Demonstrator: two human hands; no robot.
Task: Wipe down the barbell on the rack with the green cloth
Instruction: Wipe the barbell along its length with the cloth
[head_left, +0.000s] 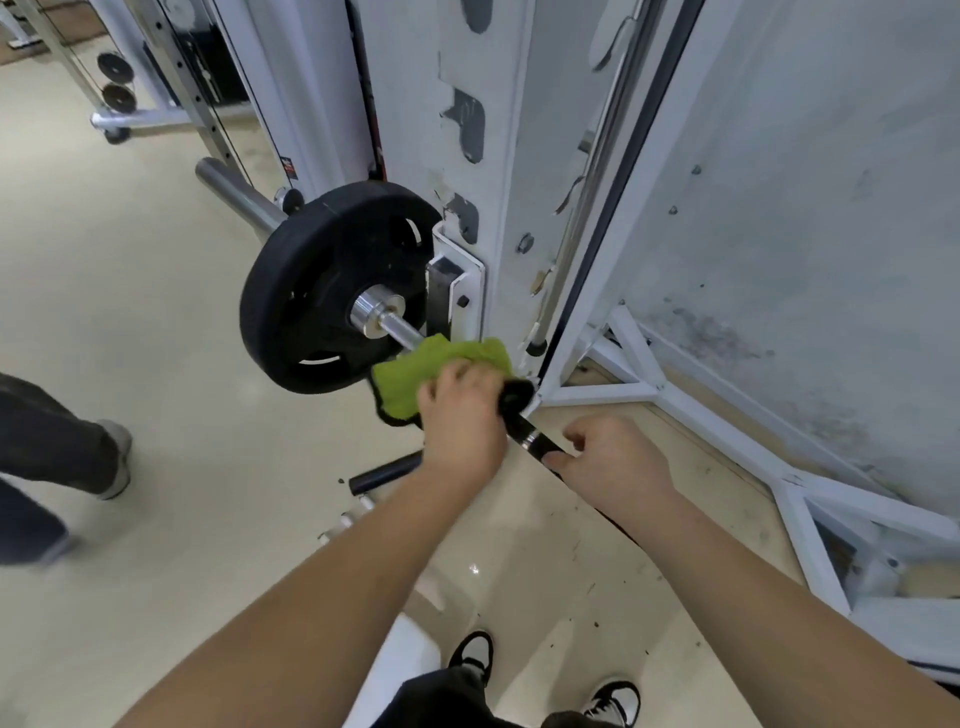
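One barbell (397, 328) with one black plate (322, 291) sits on the rack (498, 182). One green cloth (415, 374) wraps its shaft, gripped by the left hand (460, 415); the right hand (608, 457) curls round the bar just beside.

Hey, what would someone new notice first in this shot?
The bright green cloth stands out at centre, bunched over the barbell under the left hand. Just beyond it sits a big black weight plate on the bar beside the chipped white rack upright, while the right hand grips the bar nearer the camera.
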